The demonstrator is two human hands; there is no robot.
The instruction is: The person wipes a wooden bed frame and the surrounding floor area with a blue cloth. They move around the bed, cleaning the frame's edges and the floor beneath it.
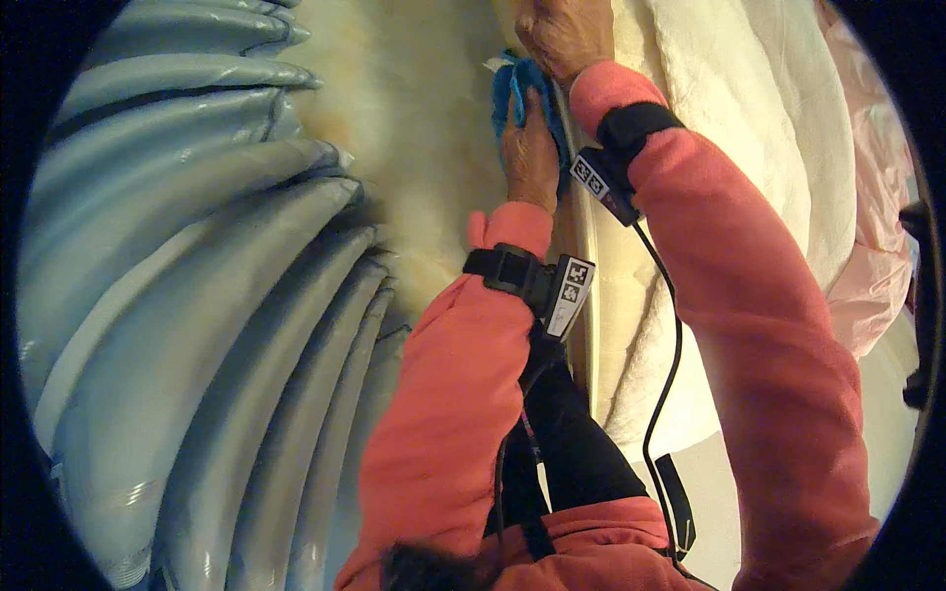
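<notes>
My left hand (pixel 531 159) is closed around a blue cloth (pixel 554 96), thumb on top, beside a pale upright edge (pixel 589 325) that runs away from me. A small white tag shows at the cloth's far end. My right hand (pixel 565 37) lies just beyond and to the right, near the top of the view, with its fingers bent; its fingertips are hidden, so whether it holds anything cannot be told. Both wrists wear black straps with small tagged boxes over coral sleeves.
Grey-blue pleated glossy material (pixel 199 295) fills the left side, next to a yellowish stained surface (pixel 421 111). Cream plush fabric (pixel 746 133) lies on the right, with pink thin sheeting (pixel 872 281) past it. A black cable (pixel 676 354) hangs along my right arm.
</notes>
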